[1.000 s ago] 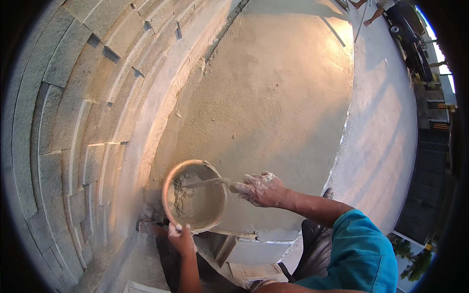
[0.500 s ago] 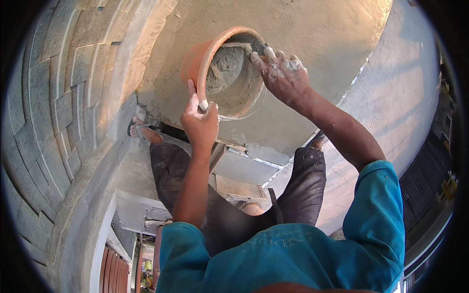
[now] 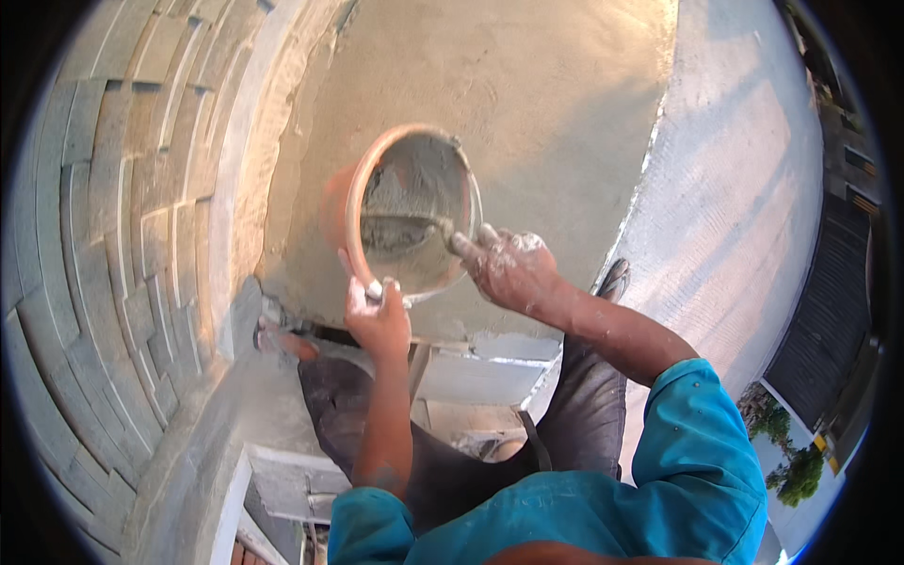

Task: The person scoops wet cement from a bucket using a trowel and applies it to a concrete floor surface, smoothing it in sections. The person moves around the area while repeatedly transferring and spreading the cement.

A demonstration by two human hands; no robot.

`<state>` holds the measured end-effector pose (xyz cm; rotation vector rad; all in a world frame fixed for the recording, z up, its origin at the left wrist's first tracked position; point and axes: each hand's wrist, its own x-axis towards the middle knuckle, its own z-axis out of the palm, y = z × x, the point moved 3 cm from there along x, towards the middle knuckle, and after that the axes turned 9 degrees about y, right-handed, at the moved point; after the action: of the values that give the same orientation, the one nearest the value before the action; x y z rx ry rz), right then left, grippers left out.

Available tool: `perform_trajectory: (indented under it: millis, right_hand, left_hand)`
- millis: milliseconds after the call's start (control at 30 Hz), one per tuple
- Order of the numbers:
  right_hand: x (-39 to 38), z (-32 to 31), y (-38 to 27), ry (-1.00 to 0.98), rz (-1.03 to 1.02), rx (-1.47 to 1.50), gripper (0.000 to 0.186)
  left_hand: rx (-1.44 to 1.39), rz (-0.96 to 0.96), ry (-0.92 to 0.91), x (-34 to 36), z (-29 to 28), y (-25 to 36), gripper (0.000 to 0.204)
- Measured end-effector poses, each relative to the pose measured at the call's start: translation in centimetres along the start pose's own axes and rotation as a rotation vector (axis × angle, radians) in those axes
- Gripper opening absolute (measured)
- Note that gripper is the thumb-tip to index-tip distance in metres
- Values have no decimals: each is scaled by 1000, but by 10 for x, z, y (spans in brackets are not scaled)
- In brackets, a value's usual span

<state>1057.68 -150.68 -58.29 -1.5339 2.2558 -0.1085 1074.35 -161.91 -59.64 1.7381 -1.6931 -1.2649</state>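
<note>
My left hand (image 3: 377,320) grips the near rim of an orange bucket (image 3: 344,202), which is tilted over the fresh cement surface. Grey wet mortar (image 3: 400,179) coats its inside. My right hand (image 3: 508,268), smeared with pale paste, is closed on the handle of a trowel (image 3: 395,231) whose blade lies across the inside of the bucket. A thin wire bail hangs along the bucket's right side.
A stepped stone-block wall (image 3: 122,254) rises at the left, with a ledge along its foot. The smooth cement surface (image 3: 508,104) borders a pale paved strip (image 3: 725,160) on the right. My legs straddle a step (image 3: 476,377); a dark gate (image 3: 805,311) stands far right.
The bucket and both hands rose in the view, then came partly down again as the view shifted. The trowel moved from the bucket's upper rim to lower across its inside.
</note>
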Motion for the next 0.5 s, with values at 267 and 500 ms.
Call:
perform_trajectory:
  millis: [267, 500]
  right_hand:
    - [-1, -8, 12, 72, 37, -149, 26]
    - [-20, -72, -9, 254, -42, -150, 34]
  left_hand:
    - [-104, -99, -83, -26, 3, -1, 57]
    - [-71, 64, -103, -48, -14, 33, 66]
